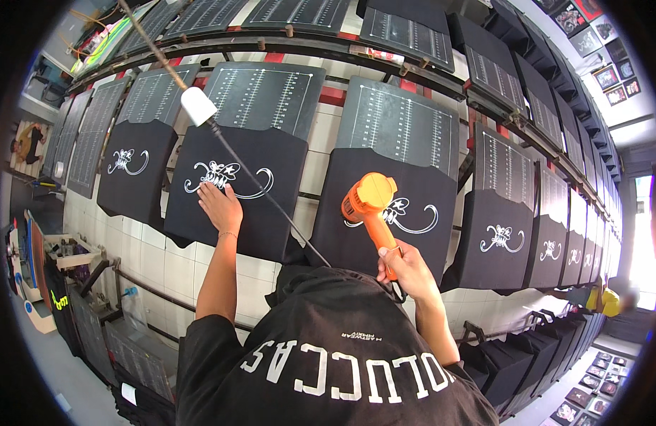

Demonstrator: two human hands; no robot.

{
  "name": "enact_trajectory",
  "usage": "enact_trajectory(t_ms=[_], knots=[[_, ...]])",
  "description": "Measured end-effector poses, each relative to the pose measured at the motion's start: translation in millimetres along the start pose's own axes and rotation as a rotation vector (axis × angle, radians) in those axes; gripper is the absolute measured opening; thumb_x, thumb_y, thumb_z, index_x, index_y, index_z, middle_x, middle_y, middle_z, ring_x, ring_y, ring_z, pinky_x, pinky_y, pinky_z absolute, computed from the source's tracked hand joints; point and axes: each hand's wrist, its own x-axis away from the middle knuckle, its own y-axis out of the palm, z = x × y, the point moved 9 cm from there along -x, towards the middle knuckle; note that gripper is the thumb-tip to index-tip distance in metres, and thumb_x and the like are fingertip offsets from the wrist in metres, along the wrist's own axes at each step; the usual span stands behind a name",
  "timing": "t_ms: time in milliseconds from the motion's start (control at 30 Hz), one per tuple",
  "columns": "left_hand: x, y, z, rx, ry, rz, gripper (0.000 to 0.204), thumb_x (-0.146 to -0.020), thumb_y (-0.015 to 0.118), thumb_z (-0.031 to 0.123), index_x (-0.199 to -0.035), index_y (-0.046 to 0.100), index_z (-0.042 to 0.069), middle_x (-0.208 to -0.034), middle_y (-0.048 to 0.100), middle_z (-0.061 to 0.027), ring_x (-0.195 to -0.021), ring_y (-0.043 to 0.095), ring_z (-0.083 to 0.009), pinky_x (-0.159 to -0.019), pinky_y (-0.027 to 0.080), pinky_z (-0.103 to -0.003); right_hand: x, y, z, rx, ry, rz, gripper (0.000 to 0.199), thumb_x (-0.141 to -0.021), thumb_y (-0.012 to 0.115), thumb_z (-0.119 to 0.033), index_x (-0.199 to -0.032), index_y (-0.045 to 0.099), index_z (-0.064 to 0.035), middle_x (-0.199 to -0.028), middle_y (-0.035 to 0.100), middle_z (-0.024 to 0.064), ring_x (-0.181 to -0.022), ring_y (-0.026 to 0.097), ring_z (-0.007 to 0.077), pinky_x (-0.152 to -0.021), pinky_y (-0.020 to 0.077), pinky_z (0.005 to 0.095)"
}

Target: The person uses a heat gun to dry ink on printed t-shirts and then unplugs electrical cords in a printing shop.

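Observation:
My left hand (220, 208) lies palm down, fingers stretched, on the white print of a black shirt (200, 151) that covers the lower part of a flat board. In my right hand (411, 271) is an orange hair dryer (374, 213), gripped by its handle. Its head is over the neighbouring black shirt (431, 250) and hides part of that white print. Whether the dryer touches the cloth, I cannot tell. A white connector (198, 106) hangs from a cable at upper left, and a dark cord runs from it down across the left shirt toward me.
Grey ruled boards (264, 89) with black shirts run in rows left and right. A metal rail (313, 35) separates a second row behind. A person in yellow (610, 302) stands far right; another person (29, 142) is far left. Shelving (79, 255) stands at left.

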Motion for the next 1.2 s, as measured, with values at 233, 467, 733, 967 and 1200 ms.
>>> enact_trajectory(t_ms=[233,467,733,967,1200], knots=[[21,-7,34,0.017,0.126,-0.032,0.064,-0.105,0.043,0.034,-0.149,0.032,-0.011,-0.158,0.030,-0.0281,-0.149,0.027,-0.0426,-0.121,0.022,-0.053,10,1,9,0.027,0.030,-0.021,0.030,-0.100,0.062,-0.027,-0.109,0.059,0.0009,-0.076,0.060,0.0012,-0.064,0.063,0.0100,-0.058,0.0508,0.0240],[58,-5,75,0.088,0.326,-0.110,0.067,-0.104,0.044,0.034,-0.152,0.028,-0.009,-0.161,0.026,-0.0268,-0.151,0.021,-0.0420,-0.123,0.016,-0.052,17,-6,14,0.041,0.043,0.023,0.030,-0.100,0.063,-0.026,-0.110,0.060,0.0012,-0.076,0.060,0.0010,-0.063,0.063,0.0097,-0.058,0.0513,0.0238],[39,3,95,0.083,0.385,-0.108,0.066,-0.105,0.041,0.035,-0.152,0.029,-0.009,-0.161,0.026,-0.0263,-0.151,0.021,-0.0422,-0.123,0.017,-0.052,20,-34,14,0.006,-0.009,0.145,0.029,-0.100,0.060,-0.025,-0.111,0.061,0.0020,-0.074,0.060,0.0017,-0.061,0.062,0.0099,-0.057,0.0517,0.0237],[38,8,117,0.087,0.437,-0.108,0.065,-0.104,0.042,0.036,-0.150,0.033,-0.009,-0.159,0.029,-0.0272,-0.149,0.025,-0.0439,-0.122,0.020,-0.054,13,-54,8,-0.018,-0.055,0.244,0.031,-0.101,0.060,-0.026,-0.113,0.061,0.0020,-0.074,0.059,0.0020,-0.061,0.062,0.0102,-0.056,0.0515,0.0237],[65,-5,130,0.143,0.525,-0.140,0.065,-0.103,0.045,0.034,-0.151,0.032,-0.008,-0.159,0.030,-0.0258,-0.150,0.025,-0.0412,-0.123,0.018,-0.053,-5,-48,1,-0.060,-0.083,0.214,0.031,-0.101,0.060,-0.027,-0.110,0.060,0.0016,-0.074,0.059,0.0022,-0.062,0.062,0.0106,-0.057,0.0506,0.0234]])
